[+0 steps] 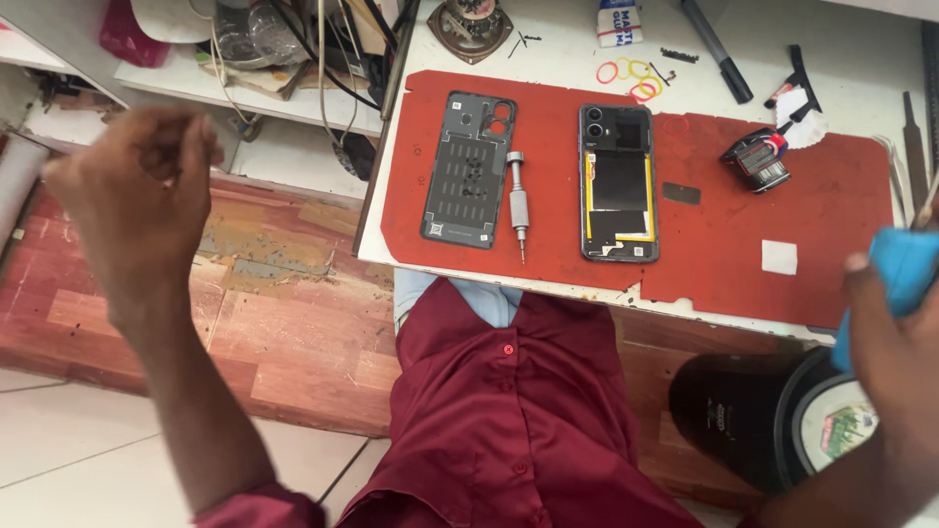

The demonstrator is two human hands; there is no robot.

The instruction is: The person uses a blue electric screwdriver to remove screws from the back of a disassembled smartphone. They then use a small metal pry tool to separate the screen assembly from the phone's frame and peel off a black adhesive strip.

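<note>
Two hands raised off the bench, nearest of all: left hand point(137, 200) out over the floor to the left, well clear of the table, fingers curled loosely inward, blurred, cannot tell whether anything is pinched between them; right hand point(895, 337) at the right edge, wrapped around a light blue object point(905, 269), only partly in frame. Below, between the arms, a maroon buttoned shirt point(509, 420), and beside the right wrist a black round container point(743, 416) on the floor. Farther on, a red work mat point(714, 249) laid over the white table point(861, 73). On the mat, side by side but apart: a grey phone back cover point(468, 168) lying inner face up on the left, a silver precision screwdriver point(516, 203) just right of it with tip toward the near edge, then an opened phone point(617, 182) showing black shielding and yellow edging. Right of the phone, a small dark chip, a white square pad, a small black and red roll point(758, 156). Beyond the mat, coloured rubber bands point(631, 78), a black marker point(719, 51), loose screws.
</note>
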